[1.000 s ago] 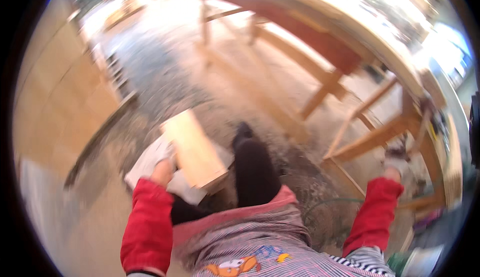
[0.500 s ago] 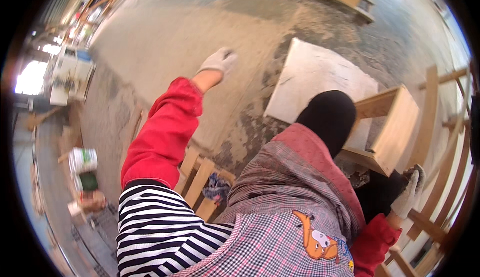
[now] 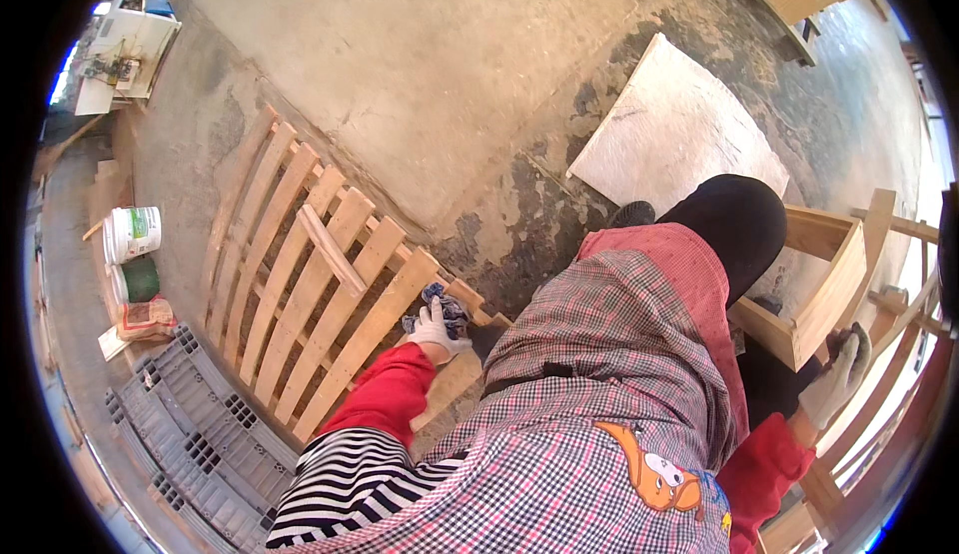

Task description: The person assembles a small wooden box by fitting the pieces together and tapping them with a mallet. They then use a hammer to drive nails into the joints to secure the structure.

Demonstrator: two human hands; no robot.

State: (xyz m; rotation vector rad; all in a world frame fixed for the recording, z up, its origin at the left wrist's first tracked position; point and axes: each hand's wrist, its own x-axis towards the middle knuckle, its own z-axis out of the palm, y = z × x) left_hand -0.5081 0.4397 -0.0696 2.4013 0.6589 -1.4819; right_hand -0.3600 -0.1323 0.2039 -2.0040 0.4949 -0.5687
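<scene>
L hand (image 3: 436, 332), in a pale work glove, is on a bunched dark-blue patterned rag (image 3: 458, 316); fingers touch it from above, but can't tell if the grip is closed round the cloth. Rag sits at the near R end of a slatted wooden pallet (image 3: 380, 329) on the floor, just beside the person's L side. A loose wood strip (image 3: 330, 249) lies across the pallet slats.

R hand (image 3: 835, 379), also gloved, is at the far R, next to the corner of an open-sided wooden box (image 3: 831, 299). Fingertips look dark; can't tell if that's the glove or smth held, so R grip state is unclear too. Box is tilted in view, nr the R knee, w/ a wooden rack (image 3: 871, 244) just beyond it.

Ahead, a whitish sheet (image 3: 684, 129) lies flat on the concrete floor (image 3: 400, 74), nr dark stained patches. Far L: a white plastic bucket (image 3: 132, 234) w/ a green container (image 3: 140, 279) right beside it, and a grey plastic pallet (image 3: 210, 434) btwn those and the lower edge.

Person wears a checked apron (image 3: 569, 404) w/ a cartoon animal on it, red sleeve covers (image 3: 380, 394) and a b/w striped top (image 3: 345, 484).
</scene>
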